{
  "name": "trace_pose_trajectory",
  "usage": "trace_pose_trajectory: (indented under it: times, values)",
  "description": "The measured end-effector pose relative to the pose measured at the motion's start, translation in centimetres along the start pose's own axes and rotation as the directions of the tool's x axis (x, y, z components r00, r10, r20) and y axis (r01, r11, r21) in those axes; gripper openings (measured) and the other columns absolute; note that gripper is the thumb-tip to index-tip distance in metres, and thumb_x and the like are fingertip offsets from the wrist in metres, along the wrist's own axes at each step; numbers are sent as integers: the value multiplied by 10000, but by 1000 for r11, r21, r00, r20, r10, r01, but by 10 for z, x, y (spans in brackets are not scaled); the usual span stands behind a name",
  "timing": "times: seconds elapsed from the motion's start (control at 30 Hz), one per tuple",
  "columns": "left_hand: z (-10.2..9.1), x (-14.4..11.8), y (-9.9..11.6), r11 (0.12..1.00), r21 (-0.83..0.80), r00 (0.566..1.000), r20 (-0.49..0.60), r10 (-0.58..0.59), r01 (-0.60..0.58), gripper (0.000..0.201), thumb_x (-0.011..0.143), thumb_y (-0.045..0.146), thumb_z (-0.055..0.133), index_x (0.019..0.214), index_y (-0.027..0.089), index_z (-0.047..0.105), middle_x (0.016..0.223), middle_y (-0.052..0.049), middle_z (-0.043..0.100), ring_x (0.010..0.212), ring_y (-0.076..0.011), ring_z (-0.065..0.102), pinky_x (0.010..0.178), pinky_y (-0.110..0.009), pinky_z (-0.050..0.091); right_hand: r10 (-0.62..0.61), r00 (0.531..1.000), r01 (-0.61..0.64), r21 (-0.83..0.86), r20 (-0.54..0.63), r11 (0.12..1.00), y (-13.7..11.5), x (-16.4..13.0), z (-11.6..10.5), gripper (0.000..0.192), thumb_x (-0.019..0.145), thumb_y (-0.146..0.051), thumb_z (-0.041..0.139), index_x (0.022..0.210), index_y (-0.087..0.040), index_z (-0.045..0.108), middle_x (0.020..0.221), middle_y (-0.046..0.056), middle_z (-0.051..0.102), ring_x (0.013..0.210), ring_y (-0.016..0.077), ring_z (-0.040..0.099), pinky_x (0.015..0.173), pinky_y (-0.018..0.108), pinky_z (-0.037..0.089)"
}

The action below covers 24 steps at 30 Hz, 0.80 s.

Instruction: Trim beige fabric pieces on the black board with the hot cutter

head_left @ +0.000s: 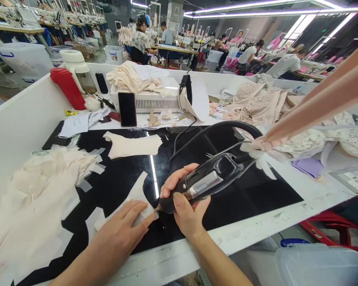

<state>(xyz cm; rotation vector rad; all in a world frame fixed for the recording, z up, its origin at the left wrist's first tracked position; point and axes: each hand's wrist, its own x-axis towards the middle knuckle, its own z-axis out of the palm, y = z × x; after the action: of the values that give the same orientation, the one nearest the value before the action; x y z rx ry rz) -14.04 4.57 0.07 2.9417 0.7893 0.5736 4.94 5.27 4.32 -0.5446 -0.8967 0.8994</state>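
Head view, glossy black tool (207, 180), flat cream fabric (137, 194)

Phone (127, 109) behind fabric piece (133, 145)

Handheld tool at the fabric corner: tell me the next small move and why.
Probably draw the handheld tool along the fabric piece edge: its tip sits at the corner by the left hand fingertips, which press the piece flat on the black surface, while the right hand grips it.
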Motion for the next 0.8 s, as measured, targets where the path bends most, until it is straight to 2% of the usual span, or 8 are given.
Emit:
trace_pose_trajectory:
  times: [0.17, 0.5, 0.7, 0.8]
  values:
    - [-2, 2, 0, 1000, -8, 1000, -8, 5, -5, 363, 1044, 128, 429, 1336, 194, 633, 1238, -153, 609, 1135, -280, 637, 932, -452, 630, -18, 1000, 17, -57, -24, 998, -1, 2, 4, 387, 926, -257, 764, 1229, -285, 526, 865, -28, 644, 602, 85, 600, 593, 250, 542]
    - [4, -1, 0, 1000, -16, 1000, 1, -6, 6, 378, 1042, 117, 430, 1356, 197, 625, 1259, -153, 579, 1146, -280, 625, 964, -480, 615, -15, 1000, 15, 15, 0, 1000, 6, 12, 9, 380, 908, -280, 800, 1204, -297, 562, 870, -46, 659, 639, 80, 598, 602, 230, 553]
    - [5, -5, 12, 995, 98, 998, -56, 4, 2, 438, 1036, 56, 355, 1356, 170, 632, 1252, -150, 623, 1170, -280, 634, 973, -452, 608, -3, 1000, 3, -47, 4, 999, 3, 6, 10, 374, 926, -298, 777, 1213, -296, 538, 867, -47, 640, 639, 83, 597, 607, 234, 548]
    - [1, -7, 22, 987, 159, 997, -75, 2, 10, 380, 1076, 138, 359, 1330, 143, 643, 1228, -144, 660, 1165, -279, 649, 990, -445, 595, -18, 1000, 20, -77, 26, 997, 2, -1, 8, 385, 923, -315, 769, 1216, -293, 520, 857, -37, 628, 628, 101, 593, 594, 258, 542]
